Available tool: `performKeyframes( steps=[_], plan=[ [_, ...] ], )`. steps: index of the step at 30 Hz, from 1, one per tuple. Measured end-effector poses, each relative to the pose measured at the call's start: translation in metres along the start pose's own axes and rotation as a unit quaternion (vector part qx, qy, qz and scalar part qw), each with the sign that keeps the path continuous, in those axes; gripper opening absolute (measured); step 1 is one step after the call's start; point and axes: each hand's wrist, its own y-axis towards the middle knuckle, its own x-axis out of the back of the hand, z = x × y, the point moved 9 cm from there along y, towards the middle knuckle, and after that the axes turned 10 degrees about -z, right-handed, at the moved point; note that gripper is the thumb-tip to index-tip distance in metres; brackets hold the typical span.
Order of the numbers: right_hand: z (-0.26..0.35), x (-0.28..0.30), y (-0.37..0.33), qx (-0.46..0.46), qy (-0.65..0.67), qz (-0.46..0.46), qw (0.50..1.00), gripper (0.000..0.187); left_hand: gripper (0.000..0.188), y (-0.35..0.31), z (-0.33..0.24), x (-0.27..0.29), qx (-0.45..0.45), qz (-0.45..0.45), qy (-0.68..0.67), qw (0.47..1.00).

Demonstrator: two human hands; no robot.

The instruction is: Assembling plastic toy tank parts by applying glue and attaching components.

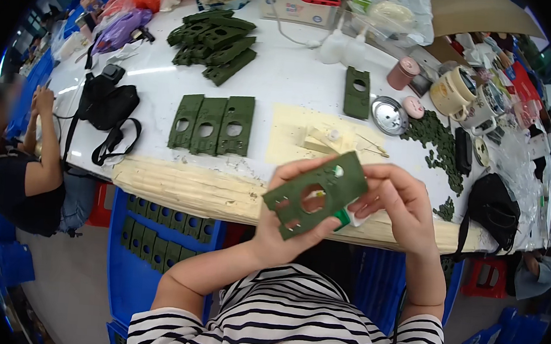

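Over the table's near edge I hold a dark green, flat plastic part [326, 190], tilted, with a large round hole and smaller openings. My left hand [274, 233] grips its left end, thumb along the lower edge and fingers behind. At the right end my right hand [405, 205] has its fingers curled and closed; what they pinch is hard to make out. A small green and white object [343, 220] shows just below the part, close to the right fingertips. Beyond my hands, a cream block [323, 139] lies on a yellowish sheet [284, 124].
Three similar green parts [205, 125] lie side by side, a pile of green pieces [211, 41] behind them. Small green pieces [443, 143] spread right, near a metal dish [389, 115], pink can [402, 73] and mugs [451, 92]. Blue trays [150, 278] hold more parts. A person [26, 172] sits left.
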Motion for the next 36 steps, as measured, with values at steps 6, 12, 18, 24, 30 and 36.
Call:
performKeyframes(
  steps=[6,12,18,24,30,36],
  plan=[
    [0.045,0.109,0.041,0.156,-0.357,-0.186,0.902,0.012,0.065,0.057,-0.024,0.018,0.089,-0.02,0.02,0.996],
    [0.021,0.15,0.084,0.032,-0.582,-0.108,0.805,0.01,0.069,0.077,0.005,-0.035,0.248,0.185,-0.009,0.951],
    [-0.007,0.152,0.099,0.044,-0.537,-0.104,0.836,0.011,0.069,0.064,0.029,-0.036,0.331,0.235,-0.068,0.911],
    [-0.018,0.169,0.096,0.001,-0.531,-0.109,0.84,0.01,0.061,0.07,0.024,-0.016,0.319,0.179,-0.09,0.926],
    [0.008,0.156,0.085,0.065,-0.457,-0.157,0.873,0.009,0.061,0.068,0.028,-0.013,0.309,0.17,-0.071,0.933],
    [0.058,0.106,0.057,0.244,-0.174,-0.209,0.931,0.012,0.058,0.074,0.023,-0.012,0.291,0.133,-0.08,0.944]
  ],
)
